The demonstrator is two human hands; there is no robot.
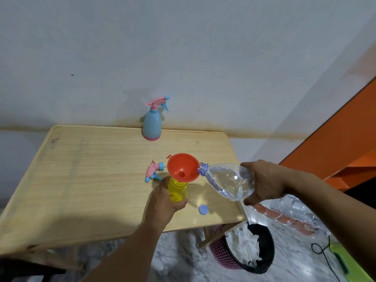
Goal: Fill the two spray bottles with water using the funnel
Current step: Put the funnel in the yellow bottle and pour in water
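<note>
Head cam: L hand [162, 202] grips yellow bottle [178, 190] w/ funnel [183, 166]; R hand [262, 182] grips tilted water bottle [227, 180], mouth at funnel rim.

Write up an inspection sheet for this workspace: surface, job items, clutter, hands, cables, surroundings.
Surface: wooden table against the wall.
Job's things: red funnel seated in yellow spray bottle; its spray head lies beside it; blue spray bottle stands capped at the back; clear water bottle tipped, mouth at funnel rim.
Clutter: loose bottle cap.
Hands: left hand grips the yellow bottle; right hand holds the water bottle.
Cables: black cable on floor.
Surroundings: waste basket with paper.
</note>
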